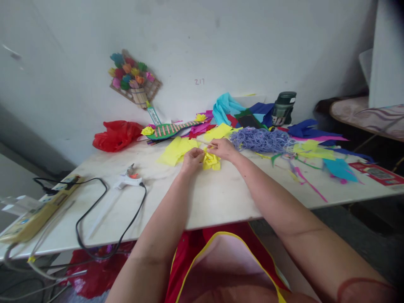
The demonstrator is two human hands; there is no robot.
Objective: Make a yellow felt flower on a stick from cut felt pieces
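Observation:
A crumpled yellow paper flower (211, 160) is between my hands, low over the table. My left hand (192, 160) is closed, its fingertips pinching the flower's left edge. From the other side my right hand (223, 149) is closed on a thin pale stick (205, 142), which points left above the flower; its fingertips also come close to the yellow paper. Flat yellow paper sheets (178, 150) lie just behind my left hand. A tangled heap of purple-blue string (261, 139) sits to the right of my right hand.
A white glue gun (128, 181) with a black cord lies at the left, by a power strip (41, 206). A red plastic bag (116, 135), a green decorated piece (173, 129) and a dark green bottle (283, 109) stand behind. Paper scraps (341, 169) litter the right side.

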